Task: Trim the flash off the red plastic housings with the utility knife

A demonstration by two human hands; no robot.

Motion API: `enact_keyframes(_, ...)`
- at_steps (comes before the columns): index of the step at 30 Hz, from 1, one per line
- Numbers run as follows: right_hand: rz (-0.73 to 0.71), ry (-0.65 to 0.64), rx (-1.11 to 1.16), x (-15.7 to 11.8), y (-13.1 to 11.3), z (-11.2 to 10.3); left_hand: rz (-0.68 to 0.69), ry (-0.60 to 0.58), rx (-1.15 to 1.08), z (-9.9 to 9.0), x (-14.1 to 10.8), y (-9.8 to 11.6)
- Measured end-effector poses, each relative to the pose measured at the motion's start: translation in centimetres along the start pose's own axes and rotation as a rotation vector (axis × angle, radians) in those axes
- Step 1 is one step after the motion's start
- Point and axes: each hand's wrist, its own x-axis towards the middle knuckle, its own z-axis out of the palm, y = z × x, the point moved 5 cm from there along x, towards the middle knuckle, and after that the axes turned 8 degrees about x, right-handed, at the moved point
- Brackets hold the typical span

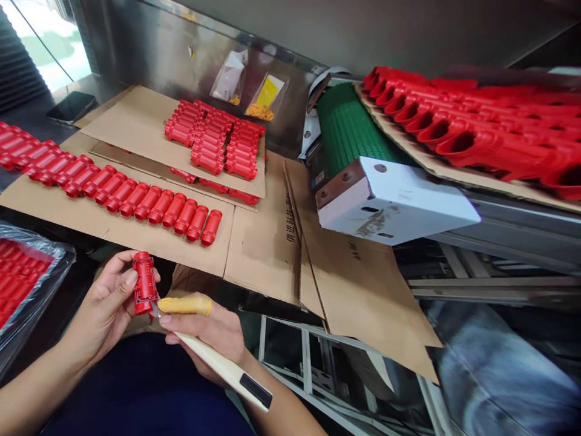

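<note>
My left hand [109, 300] pinches a red tubular plastic part [144, 278], held nearly upright at the lower left, with a dark rectangular outline on its face. My right hand [204, 324], a yellow cover on its index finger, is closed round a knife with a cream handle [218, 363] and a black patch near its end. The small blade touches or nearly touches the lower end of the red part. Beyond my hands, a row of similar red parts [147, 203] lies on cardboard [200, 251].
Stacked cardboard [127, 121] bears more red parts [211, 136]. Two small plastic bags [267, 97] lie behind. To the right, a green conveyor [351, 127] stands beside a cardboard sheet of red parts [463, 133]. A lined bin [59, 254] is at left, a phone [72, 107] behind.
</note>
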Motion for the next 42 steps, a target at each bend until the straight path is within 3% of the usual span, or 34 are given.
enact_keyframes(6, -0.019, -0.009, 0.018, 0.1, -0.1, 0.2, 0.019, -0.024, 0.015, -0.3, 0.2, -0.4)
enact_keyframes(12, 0.098, 0.021, 0.007, 0.0, -0.1, -0.3, -0.019, 0.003, 0.005, 0.5, -0.4, 0.5)
enact_keyframes(19, 0.083, -0.012, 0.033, 0.2, -0.2, -0.4, -0.022, 0.009, -0.005, 0.8, -0.3, 0.5)
enact_keyframes(26, 0.082, -0.07, 0.001, 0.5, 0.2, -0.5, 0.001, -0.042, 0.029, -0.1, 0.3, -0.4)
enact_keyframes(32, -0.02, -0.195, -0.145, 0.2, 0.7, 0.2, -0.016, -0.037, 0.033, 0.0, 0.3, -0.4)
enact_keyframes(34, -0.007, -0.078, -0.125, 0.0, 1.0, 0.0, -0.018, -0.022, 0.018, 0.2, 0.1, -0.2)
enact_keyframes(38, 0.256, 0.416, 0.058, -1.0, 2.6, -1.8, -0.014, -0.034, 0.025, 0.3, 0.0, 0.1)
enact_keyframes(40, 0.269, 0.432, 0.063, -1.1, 2.6, -1.6, 0.009, -0.035, 0.026, 0.2, 0.2, 0.1)
enact_keyframes(42, 0.149, 0.323, 0.014, -0.7, 1.9, -1.0, 0.073, -0.043, 0.031, 0.1, 0.3, 0.2)
